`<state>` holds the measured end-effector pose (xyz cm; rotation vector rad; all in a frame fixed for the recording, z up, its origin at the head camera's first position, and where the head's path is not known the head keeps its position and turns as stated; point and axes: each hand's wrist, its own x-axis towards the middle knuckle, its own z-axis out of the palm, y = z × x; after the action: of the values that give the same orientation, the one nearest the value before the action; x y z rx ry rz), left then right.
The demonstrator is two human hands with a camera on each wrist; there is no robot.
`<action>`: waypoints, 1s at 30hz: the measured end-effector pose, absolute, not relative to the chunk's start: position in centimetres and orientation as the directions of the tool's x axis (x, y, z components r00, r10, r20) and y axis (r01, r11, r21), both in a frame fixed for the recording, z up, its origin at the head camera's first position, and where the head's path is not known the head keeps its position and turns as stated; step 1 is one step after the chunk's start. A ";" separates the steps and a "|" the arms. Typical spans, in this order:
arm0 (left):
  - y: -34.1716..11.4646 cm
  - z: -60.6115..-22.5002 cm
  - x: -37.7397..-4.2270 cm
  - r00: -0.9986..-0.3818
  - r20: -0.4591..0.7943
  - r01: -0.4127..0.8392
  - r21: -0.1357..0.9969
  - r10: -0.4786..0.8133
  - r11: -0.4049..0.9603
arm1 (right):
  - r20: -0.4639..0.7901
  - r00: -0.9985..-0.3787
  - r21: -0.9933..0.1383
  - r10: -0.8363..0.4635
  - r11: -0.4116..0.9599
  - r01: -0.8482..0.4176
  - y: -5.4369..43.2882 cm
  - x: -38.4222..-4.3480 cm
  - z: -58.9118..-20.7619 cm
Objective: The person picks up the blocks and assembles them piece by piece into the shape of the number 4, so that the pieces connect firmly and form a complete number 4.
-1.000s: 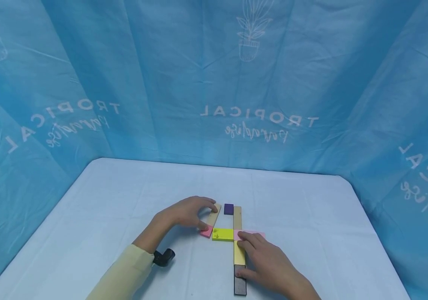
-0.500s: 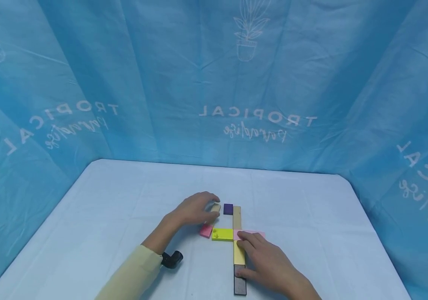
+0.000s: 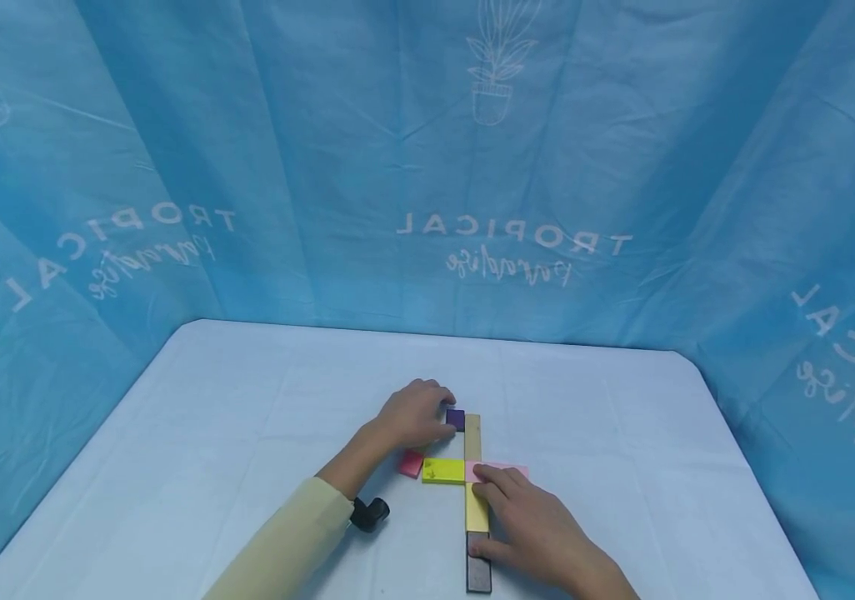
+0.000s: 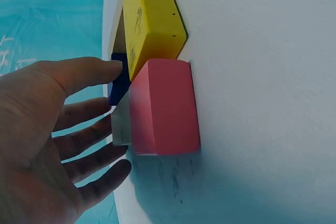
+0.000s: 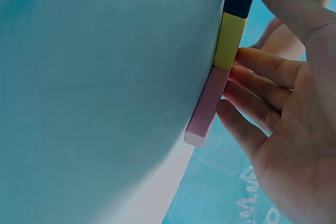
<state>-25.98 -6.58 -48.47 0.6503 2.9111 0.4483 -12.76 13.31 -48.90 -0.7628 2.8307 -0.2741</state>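
My left hand [image 3: 416,414] has its thumb and index finger at opposite sides of a small purple block [image 3: 456,420], pinching it. The thumb also overlaps this dark block [image 4: 119,85] in the left wrist view. A red-pink block [image 3: 411,463] lies below that hand, beside a bright yellow-green block [image 3: 443,471]. The slanted beige block is mostly hidden by the hand in the head view. My right hand [image 3: 536,525] rests its fingers on a light pink block [image 3: 510,469] and a pale yellow block [image 3: 477,508], its thumb on a dark grey block [image 3: 478,562].
An upright beige block [image 3: 472,437] continues the column, touching the purple block's right side. The blocks lie flat on a white-covered table [image 3: 285,375]. Blue printed curtains [image 3: 352,167] surround it. A black wrist camera [image 3: 371,513] sits on the left wrist.
My left hand has moved right and away from me, from the slanted beige block to the purple block. My right hand has stayed in place.
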 end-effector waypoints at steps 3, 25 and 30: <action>-6.4 -48.4 -26.2 -0.895 -0.067 0.403 0.306 0.441 0.863 | -0.139 -0.847 -0.230 -0.514 0.848 -0.477 13.3 -12.7 -48.9; -5.2 -48.4 -26.8 -0.933 -0.032 0.330 0.317 0.357 0.889 | -0.128 -0.846 -0.229 -0.517 0.845 -0.482 13.4 -12.7 -48.9; -5.1 -48.7 -27.1 -0.933 -0.036 0.330 0.304 0.357 0.894 | -0.131 -0.845 -0.232 -0.519 0.845 -0.483 13.4 -12.7 -48.8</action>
<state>-27.10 -5.14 -48.69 0.5396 2.9687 0.4527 -12.67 13.38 -48.78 -0.7768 2.8345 -0.2825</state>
